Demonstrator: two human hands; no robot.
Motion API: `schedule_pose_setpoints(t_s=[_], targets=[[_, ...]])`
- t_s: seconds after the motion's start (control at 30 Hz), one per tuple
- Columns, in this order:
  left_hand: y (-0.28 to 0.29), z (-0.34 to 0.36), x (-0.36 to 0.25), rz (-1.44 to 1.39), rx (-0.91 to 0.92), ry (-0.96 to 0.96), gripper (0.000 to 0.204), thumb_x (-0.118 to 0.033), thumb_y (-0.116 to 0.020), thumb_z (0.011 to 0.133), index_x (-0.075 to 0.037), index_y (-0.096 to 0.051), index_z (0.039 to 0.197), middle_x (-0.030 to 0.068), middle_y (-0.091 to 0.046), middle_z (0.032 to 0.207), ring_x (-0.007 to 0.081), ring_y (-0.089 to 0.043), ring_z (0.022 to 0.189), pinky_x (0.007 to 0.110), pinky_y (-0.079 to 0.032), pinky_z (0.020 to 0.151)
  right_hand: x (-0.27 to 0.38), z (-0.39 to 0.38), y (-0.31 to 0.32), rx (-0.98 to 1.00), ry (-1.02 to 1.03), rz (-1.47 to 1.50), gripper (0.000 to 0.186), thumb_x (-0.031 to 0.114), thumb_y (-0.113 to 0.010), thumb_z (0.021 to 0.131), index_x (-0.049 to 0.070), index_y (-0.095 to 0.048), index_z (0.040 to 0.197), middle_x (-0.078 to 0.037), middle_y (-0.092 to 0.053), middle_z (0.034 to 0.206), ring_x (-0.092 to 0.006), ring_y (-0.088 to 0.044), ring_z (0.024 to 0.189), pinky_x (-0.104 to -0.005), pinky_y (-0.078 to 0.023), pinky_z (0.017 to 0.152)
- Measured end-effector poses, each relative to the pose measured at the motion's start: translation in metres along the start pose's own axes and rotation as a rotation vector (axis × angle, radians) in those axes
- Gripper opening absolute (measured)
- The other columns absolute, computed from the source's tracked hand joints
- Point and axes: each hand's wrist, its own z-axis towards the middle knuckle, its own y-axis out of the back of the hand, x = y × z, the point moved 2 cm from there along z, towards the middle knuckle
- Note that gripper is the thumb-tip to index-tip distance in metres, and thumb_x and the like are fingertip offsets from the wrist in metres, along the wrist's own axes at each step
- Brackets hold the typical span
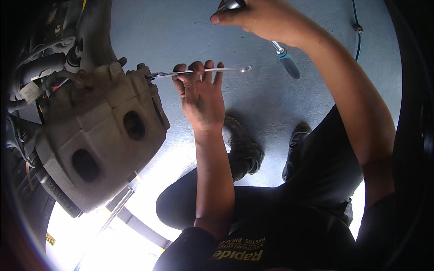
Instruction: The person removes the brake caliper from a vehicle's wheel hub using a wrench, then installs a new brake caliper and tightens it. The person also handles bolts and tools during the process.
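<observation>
A grey brake caliper [99, 135] with two oval openings fills the left side. My left hand [200, 92] pinches a silver wrench [230, 70] between thumb and fingers. The wrench lies nearly level, its left end against the caliper's upper right corner by a bolt; exactly how it seats there cannot be made out. Up at the top edge, away from the caliper, my right hand [257, 18] is closed around a ratchet [289, 65]. Its metal head shows by the fingertips, and its teal-and-dark handle sticks out below the wrist; the hand hides the middle.
Hoses and suspension parts [54, 58] crowd the upper left behind the caliper. A thin blue hose [357, 45] with a fitting runs along the grey-blue floor [158, 27] at the upper right. My shoes [246, 151] stand below the hands. Bright light glares at the lower left.
</observation>
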Motion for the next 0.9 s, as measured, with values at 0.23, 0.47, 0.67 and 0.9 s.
schedule_pose_setpoints(t_s=[0.23, 0.47, 0.67, 0.9], targets=[[-0.003, 0.015, 0.009, 0.125, -0.022, -0.179, 0.027, -0.040, -0.049, 0.104, -0.020, -0.050, 0.123, 0.0015, -0.059, 0.100, 0.0215, -0.055, 0.105, 0.055, -0.032, 0.108, 0.005, 0.014, -0.033, -0.023, 0.176, 0.087, 0.044, 0.041, -0.068, 0.094, -0.002, -0.065, 0.096, -0.017, -0.068, 0.086, -0.0256, -0.066, 0.081, -0.0388, -0.051, 0.073], [-0.007, 0.024, 0.012, 0.082, -0.063, -0.360, 0.024, -0.038, -0.046, 0.106, -0.015, -0.050, 0.110, 0.0025, -0.049, 0.085, 0.0172, -0.048, 0.084, 0.041, -0.042, 0.089, 0.032, 0.042, -0.065, -0.125, 0.298, 0.052, 0.061, 0.060, -0.065, 0.090, -0.001, -0.067, 0.088, -0.015, -0.068, 0.076, -0.0238, -0.069, 0.073, -0.0340, -0.054, 0.067], [-0.005, 0.026, 0.014, 0.038, -0.146, -0.360, 0.028, -0.041, -0.045, 0.106, -0.014, -0.052, 0.105, 0.0024, -0.049, 0.083, 0.0161, -0.047, 0.081, 0.037, -0.042, 0.084, 0.072, 0.071, -0.099, -0.025, 0.303, 0.051, 0.063, 0.062, -0.064, 0.088, -0.001, -0.071, 0.085, -0.015, -0.071, 0.079, -0.0293, -0.071, 0.075, -0.0392, -0.055, 0.072], [-0.012, 0.023, 0.009, 0.035, -0.161, -0.310, 0.030, -0.043, -0.046, 0.106, -0.014, -0.053, 0.105, 0.0013, -0.050, 0.081, 0.0147, -0.047, 0.081, 0.036, -0.042, 0.084, 0.104, 0.095, -0.095, 0.309, 0.389, -0.392, 0.057, 0.057, -0.061, 0.092, 0.002, -0.073, 0.089, -0.018, -0.071, 0.083, -0.0323, -0.070, 0.085, -0.0425, -0.055, 0.077]])
